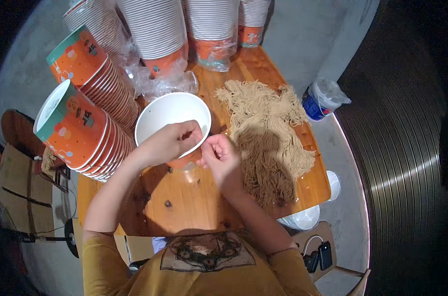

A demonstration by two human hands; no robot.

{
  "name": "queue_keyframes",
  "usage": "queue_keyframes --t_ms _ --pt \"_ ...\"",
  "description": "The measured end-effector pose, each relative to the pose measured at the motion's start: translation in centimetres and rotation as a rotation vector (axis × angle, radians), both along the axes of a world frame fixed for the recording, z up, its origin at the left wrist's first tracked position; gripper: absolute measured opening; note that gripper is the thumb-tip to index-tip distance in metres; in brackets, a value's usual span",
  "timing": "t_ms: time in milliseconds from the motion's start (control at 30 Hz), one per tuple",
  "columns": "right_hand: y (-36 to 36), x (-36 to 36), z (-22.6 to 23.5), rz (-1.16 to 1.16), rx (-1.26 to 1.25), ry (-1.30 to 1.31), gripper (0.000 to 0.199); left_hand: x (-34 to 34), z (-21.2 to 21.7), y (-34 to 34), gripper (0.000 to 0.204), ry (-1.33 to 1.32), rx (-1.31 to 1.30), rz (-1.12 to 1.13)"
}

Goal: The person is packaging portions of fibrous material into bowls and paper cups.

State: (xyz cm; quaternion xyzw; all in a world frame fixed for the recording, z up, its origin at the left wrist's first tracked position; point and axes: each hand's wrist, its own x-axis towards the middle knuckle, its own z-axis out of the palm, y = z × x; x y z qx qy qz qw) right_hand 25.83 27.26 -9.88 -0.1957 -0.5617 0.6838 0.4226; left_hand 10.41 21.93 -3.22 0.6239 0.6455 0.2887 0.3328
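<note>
An orange paper tub (157,106) with a white inside stands upright on the wooden table in front of me. My left hand (180,139) is over its near right rim, fingers curled in a pinch just inside the opening. Close beside it, at the outer side of that rim, my right hand (219,155) is also closed, thumb against the fingertips. Whatever lies between the fingers of either hand is too small or hidden to name. Right of the tub spreads a heap of tan, yarn-like strands (268,108), partly in my right arm's shadow.
Nested orange tubs (83,123) lean in stacks on the left. Tall wrapped stacks of white-rimmed tubs (155,29) line the back, with crumpled clear plastic (162,84) before them. Off the table's right side are a blue-and-white bucket (320,101) and a phone (325,254) on a chair.
</note>
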Motion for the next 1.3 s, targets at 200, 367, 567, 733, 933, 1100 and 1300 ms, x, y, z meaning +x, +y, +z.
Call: queue_keyframes --t_ms 200,367,567,733,933,1100,1300 --pt "1.4 1.3 1.3 -0.064 0.023 -0.14 0.009 1.6 2.2 -0.8 0.015 0.267 0.21 0.158" --pt "3.0 0.7 1.8 -0.009 0.511 -0.217 0.009 2.3 2.7 -1.0 0.012 0.161 0.376 0.132" --pt "3.5 0.1 2.6 0.166 0.135 -0.201 0.015 1.7 1.7 -1.4 0.03 -0.473 0.06 0.159" --pt "4.0 1.0 3.4 0.263 0.011 -0.317 0.021 2.5 0.7 -0.8 0.038 -0.715 -0.113 0.292" --pt "4.9 3.2 3.2 0.407 0.107 -0.156 0.01 3.0 -0.1 -1.0 0.014 -0.748 -0.148 0.279" --pt "5.2 4.7 8.2 0.468 0.116 -0.348 0.011 3.7 0.9 -1.0 0.014 -0.812 -0.049 0.236" --pt "5.7 3.7 9.8 0.603 0.042 -0.293 0.015 4.5 0.6 -0.6 0.013 -0.788 -0.098 0.181"
